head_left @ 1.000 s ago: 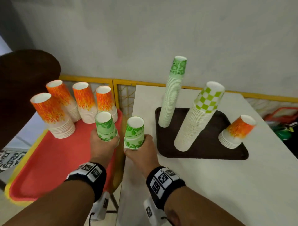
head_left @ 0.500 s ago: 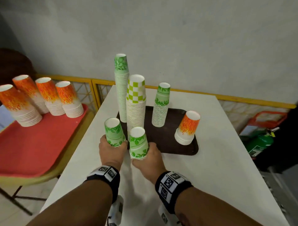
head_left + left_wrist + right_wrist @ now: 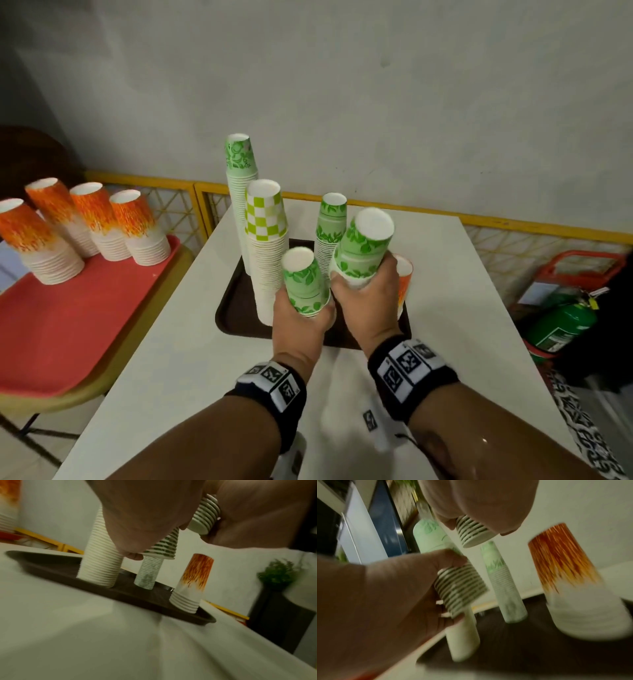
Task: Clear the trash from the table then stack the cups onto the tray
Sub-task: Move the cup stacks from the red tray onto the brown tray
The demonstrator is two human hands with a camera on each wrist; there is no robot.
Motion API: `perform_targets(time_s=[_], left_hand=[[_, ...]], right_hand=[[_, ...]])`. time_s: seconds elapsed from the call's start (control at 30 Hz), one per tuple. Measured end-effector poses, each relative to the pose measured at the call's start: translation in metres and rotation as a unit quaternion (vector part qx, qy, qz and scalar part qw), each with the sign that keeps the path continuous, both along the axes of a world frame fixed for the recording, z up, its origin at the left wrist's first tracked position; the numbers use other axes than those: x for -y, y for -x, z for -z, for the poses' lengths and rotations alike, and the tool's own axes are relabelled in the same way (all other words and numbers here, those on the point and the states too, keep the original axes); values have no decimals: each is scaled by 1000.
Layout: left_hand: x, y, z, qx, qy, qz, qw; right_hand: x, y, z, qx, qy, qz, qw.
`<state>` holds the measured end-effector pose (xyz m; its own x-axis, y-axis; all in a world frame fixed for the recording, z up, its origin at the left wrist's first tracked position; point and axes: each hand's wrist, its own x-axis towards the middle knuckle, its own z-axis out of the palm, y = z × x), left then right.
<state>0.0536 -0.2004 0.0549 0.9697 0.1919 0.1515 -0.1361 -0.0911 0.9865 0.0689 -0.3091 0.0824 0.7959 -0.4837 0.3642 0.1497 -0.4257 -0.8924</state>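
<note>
My left hand (image 3: 301,318) grips a short stack of green leaf cups (image 3: 303,281), held upside down over the near edge of the dark brown tray (image 3: 233,308). Beside it and slightly higher, my right hand (image 3: 368,298) grips a second green leaf stack (image 3: 364,245), tilted. On the tray stand a tall green stack (image 3: 239,192), a checkered stack (image 3: 267,246), a green leaf stack (image 3: 330,219) and a short orange stack (image 3: 405,284), partly hidden by my right hand. In the left wrist view the held stack (image 3: 163,550) hangs above the tray (image 3: 51,563).
To the left, a red tray (image 3: 68,325) holds several orange cup stacks (image 3: 137,229). A yellow railing (image 3: 513,229) runs behind the white table (image 3: 171,394). A green fire extinguisher (image 3: 555,325) stands on the floor at the right.
Both hands carried their green cup stacks from beside the red tray over to the brown tray. The right hand has risen and tilted its stack.
</note>
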Motion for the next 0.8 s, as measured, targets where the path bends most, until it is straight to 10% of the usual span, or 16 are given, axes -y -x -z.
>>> perform_targets(time_s=[0.27,0.8], left_hand=[[-15,-4,-7,43,-24,30,998],[-5,-34,-47,159,-50,98,981]], right_hand=[[10,-113,-85,49,67,-35,996],[19,-138,-1,-169,-11,-122,978]])
